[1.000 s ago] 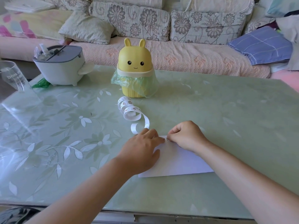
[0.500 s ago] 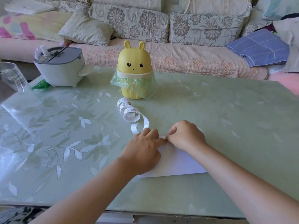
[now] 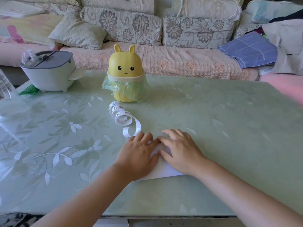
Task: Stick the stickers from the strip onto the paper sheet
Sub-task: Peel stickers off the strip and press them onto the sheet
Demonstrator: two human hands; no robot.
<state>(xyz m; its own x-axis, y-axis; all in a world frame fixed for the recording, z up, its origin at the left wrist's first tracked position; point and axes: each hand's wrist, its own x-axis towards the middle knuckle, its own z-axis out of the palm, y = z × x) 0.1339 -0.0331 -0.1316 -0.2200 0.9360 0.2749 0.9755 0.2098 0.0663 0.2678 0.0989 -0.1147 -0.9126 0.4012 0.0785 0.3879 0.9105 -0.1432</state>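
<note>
A white paper sheet (image 3: 161, 170) lies on the green table, mostly covered by both hands. My left hand (image 3: 137, 155) rests flat on its left part, fingers straight. On the sheet's right part my right hand (image 3: 179, 149) lies flat with spread fingers, pressing down. The fingertips of both hands meet near the sheet's far edge, where a small sticker (image 3: 148, 142) peeks out. A curled white sticker strip (image 3: 122, 117) with small printed pictures coils on the table just beyond my left hand, its near end by my fingers.
A yellow rabbit-shaped bin (image 3: 125, 74) with a green bag stands behind the strip. A grey appliance (image 3: 47, 72) sits at the far left, a clear plastic container (image 3: 5, 89) at the left edge. A sofa with cushions (image 3: 147, 30) runs behind the table (image 3: 221, 128).
My right hand has opened from a curled pinch to a flat palm on the sheet. My left hand stays on the paper. The camera has tilted slightly.
</note>
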